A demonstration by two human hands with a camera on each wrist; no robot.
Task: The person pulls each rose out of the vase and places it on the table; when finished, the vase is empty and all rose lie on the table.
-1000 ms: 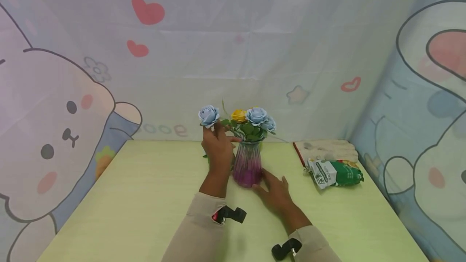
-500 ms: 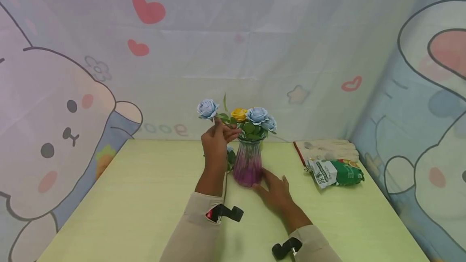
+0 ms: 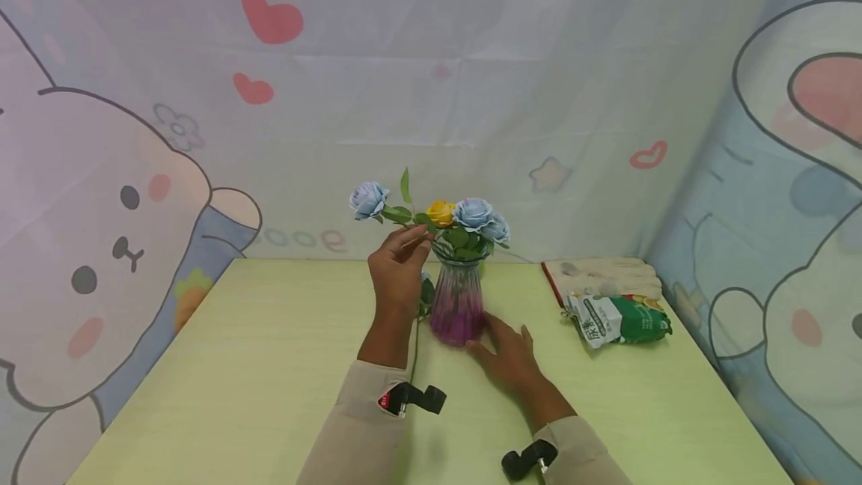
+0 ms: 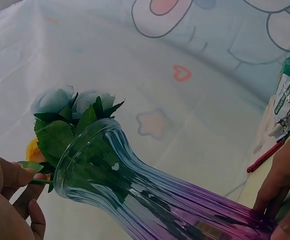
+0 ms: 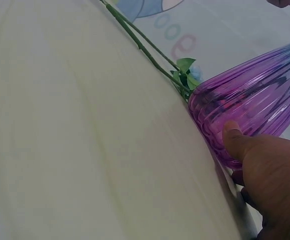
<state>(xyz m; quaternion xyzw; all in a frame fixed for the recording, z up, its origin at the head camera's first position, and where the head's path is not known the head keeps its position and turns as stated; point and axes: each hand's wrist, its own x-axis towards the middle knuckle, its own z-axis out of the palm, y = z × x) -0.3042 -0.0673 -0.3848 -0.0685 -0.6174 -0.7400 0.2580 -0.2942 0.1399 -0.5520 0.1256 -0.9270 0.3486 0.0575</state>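
A ribbed glass vase (image 3: pixel 458 309), purple at the base and bluish at the rim, stands upright on the table. My right hand (image 3: pixel 508 361) grips its base, the thumb (image 5: pixel 237 140) lying against the glass. Two blue roses (image 3: pixel 474 213) and a yellow rose (image 3: pixel 441 213) rise from its mouth. Left of the rim, my left hand (image 3: pixel 397 268) pinches the stem of an artificial blue rose (image 3: pixel 369 200), whose bloom leans out to the left. In the left wrist view the thumb and a finger hold that green stem (image 4: pixel 41 182) right at the rim.
Another rose lies on the table beside the vase's left side, its green stems (image 5: pixel 149 55) stretching toward the near edge. At the right are a pale glove (image 3: pixel 606 275) and a green and white packet (image 3: pixel 619 320). A printed cloth (image 3: pixel 404 96) hangs behind.
The left hand has slid down from just under the bloom to the stem by the rim. The held rose has tipped further left. The right hand and vase have stayed put.
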